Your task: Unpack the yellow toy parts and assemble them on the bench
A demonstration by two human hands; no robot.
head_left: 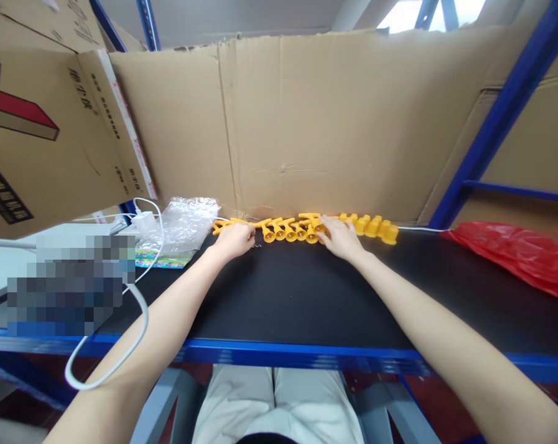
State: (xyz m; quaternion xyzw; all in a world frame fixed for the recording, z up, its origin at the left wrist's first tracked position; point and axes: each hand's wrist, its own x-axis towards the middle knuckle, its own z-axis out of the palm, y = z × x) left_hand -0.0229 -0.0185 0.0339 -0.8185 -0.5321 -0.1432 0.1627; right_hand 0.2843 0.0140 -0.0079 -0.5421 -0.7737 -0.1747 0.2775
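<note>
No brand reads clearly here: the cardboard box (38, 123) at far left carries black printed characters and red shapes, too skewed to make out. Along the far edge of the matte black shelf (297, 296), against the creased cardboard backing (334, 123), runs a row of glossy yellow plastic pieces (301, 228), knobbly, some with round sockets. My left hand (235, 239) rests fingers curled on the row's left end; my right hand (338, 237) lies flatter, fingertips on the middle pieces. Whether either actually grips one, I can't tell. Crinkly clear plastic bag (186, 222) left, white cable (135, 308) looping near, shiny red bag (514, 253) right.
</note>
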